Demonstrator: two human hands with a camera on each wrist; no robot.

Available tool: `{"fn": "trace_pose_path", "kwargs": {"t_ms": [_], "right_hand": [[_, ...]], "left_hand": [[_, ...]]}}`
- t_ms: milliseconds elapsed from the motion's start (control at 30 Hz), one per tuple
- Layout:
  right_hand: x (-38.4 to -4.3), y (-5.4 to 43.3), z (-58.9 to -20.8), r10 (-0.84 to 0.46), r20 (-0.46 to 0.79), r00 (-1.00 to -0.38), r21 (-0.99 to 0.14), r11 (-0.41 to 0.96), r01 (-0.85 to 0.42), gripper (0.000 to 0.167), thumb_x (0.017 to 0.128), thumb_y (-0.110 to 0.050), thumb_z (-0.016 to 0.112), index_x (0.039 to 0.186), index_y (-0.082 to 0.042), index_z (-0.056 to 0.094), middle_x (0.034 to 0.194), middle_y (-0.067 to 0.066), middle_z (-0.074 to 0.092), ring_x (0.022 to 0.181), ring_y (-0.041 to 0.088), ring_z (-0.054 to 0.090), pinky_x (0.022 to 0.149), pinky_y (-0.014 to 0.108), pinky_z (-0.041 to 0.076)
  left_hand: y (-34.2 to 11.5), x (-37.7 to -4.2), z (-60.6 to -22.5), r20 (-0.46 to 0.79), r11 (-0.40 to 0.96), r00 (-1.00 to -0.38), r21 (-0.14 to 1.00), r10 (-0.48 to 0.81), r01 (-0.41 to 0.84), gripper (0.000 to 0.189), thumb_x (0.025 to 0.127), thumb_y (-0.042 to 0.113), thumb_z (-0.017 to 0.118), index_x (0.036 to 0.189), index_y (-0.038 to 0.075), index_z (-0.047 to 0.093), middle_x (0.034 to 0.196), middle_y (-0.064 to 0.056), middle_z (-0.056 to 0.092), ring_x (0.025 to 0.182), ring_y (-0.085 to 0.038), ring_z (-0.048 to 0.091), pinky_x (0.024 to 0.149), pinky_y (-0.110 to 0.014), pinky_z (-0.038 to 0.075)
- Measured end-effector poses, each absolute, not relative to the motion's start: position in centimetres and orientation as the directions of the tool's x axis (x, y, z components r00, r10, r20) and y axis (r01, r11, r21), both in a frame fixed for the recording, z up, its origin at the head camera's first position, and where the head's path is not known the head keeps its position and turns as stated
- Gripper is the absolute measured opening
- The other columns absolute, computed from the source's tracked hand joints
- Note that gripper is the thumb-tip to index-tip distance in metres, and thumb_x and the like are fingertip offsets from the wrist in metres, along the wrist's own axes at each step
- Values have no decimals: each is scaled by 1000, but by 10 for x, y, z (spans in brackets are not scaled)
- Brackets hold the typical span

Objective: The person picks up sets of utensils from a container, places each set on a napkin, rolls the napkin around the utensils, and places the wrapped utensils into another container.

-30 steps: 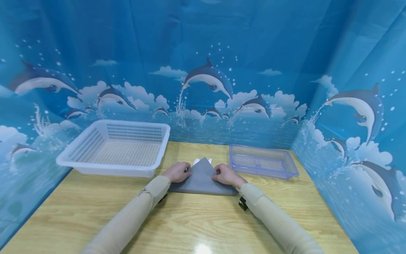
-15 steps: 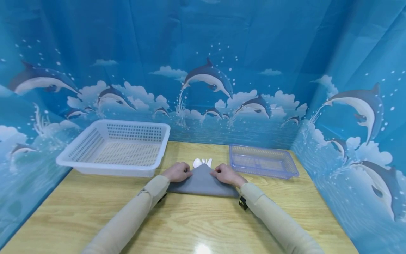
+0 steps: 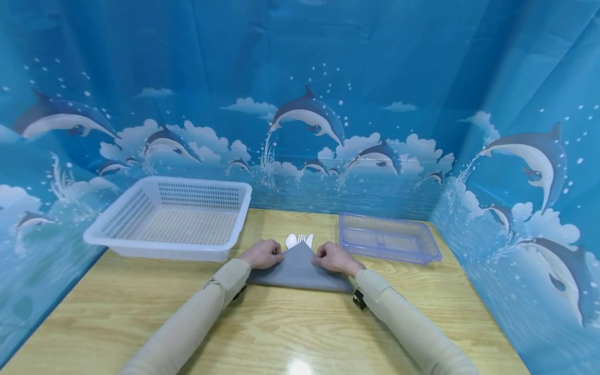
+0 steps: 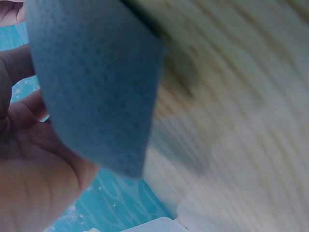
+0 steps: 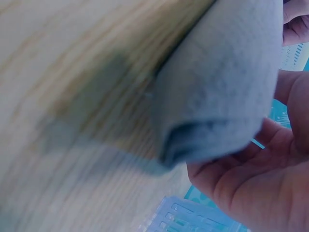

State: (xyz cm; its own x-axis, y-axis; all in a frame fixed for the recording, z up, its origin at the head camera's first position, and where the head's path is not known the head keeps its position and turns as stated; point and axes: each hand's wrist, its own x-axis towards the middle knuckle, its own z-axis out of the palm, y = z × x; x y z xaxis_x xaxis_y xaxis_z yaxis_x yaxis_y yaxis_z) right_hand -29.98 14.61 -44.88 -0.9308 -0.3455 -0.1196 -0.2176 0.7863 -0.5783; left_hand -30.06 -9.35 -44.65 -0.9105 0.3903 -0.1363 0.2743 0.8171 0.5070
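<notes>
A grey cloth (image 3: 297, 273), folded to a point at its far side, lies at the middle of the table. Past that point show the white ends of a spoon (image 3: 291, 240), a fork (image 3: 301, 238) and a knife (image 3: 309, 240); their rest is hidden under the cloth. My left hand (image 3: 261, 254) pinches the cloth's left slanting edge, and my right hand (image 3: 335, 257) does the same at the right one. Up close in the left wrist view the cloth (image 4: 96, 92) is dotted. Rolled layers show at the cloth's end (image 5: 212, 96) in the right wrist view.
Far left on the wooden table (image 3: 290, 323) stands a large white slotted basket (image 3: 164, 251). A low purple see-through basket (image 3: 389, 256) is at the back right, close to my right hand. Blue curtains (image 3: 300, 52) with dolphins enclose the back and sides.
Since a second ago the cloth's point has come down towards me, baring more of the spoon, fork and knife. Over the last half second hands and cloth have hardly moved.
</notes>
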Motion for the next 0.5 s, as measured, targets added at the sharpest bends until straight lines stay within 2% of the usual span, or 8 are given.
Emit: {"fn": "trace_pose_path", "kwargs": {"t_ms": [500], "right_hand": [[-300, 145, -450, -332, -113, -937, -554, 804, -218, 27, 91, -25, 68, 67, -13, 62, 61, -5, 53, 59, 11, 46, 56, 24, 36]], "left_hand": [[-94, -301, -446, -156, 826, -913, 503, 376, 254, 26, 97, 24, 60, 74, 13, 62, 64, 1, 54, 59, -13, 48, 57, -26, 37]]}}
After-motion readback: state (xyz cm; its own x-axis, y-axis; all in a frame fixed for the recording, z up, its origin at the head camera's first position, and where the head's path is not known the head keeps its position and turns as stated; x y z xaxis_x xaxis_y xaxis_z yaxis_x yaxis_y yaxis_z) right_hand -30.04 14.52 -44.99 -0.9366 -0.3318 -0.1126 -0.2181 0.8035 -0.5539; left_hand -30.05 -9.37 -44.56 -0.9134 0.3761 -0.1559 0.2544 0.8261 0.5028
